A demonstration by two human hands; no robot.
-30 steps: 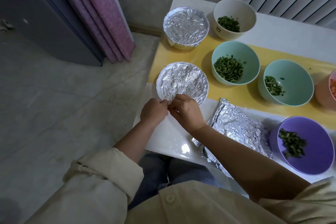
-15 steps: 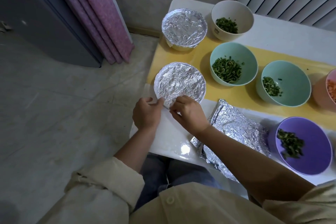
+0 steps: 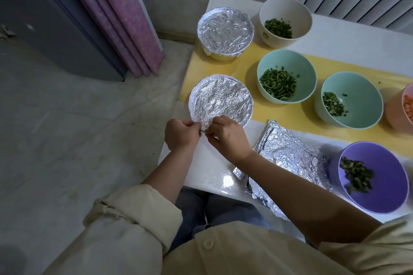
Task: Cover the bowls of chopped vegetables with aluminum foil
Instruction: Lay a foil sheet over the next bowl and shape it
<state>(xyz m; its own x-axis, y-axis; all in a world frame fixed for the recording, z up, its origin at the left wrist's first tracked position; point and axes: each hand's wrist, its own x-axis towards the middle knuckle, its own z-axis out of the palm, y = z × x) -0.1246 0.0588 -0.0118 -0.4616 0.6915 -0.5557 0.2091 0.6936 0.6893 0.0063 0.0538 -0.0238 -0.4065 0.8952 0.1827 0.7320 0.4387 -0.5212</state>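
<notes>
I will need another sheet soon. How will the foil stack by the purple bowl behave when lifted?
The foil stack looks thin and crinkled, so a sheet is probably light, floppy and easily creased. Its layered edges overlap, so neighbouring sheets may lift together. Being so thin, it may tear if pulled hard.

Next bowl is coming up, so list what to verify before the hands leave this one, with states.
1. Near foil spans its bowl's top: ok.
2. Its near edge tucked: not ok; left hand and right hand pinch it.
3. Far foiled bowl fully covered: ok.
4. Spare foil ready: ok.
5. Purple bowl covered: not ok.
6. Near foil's grip under the rim: cannot tell.
</notes>
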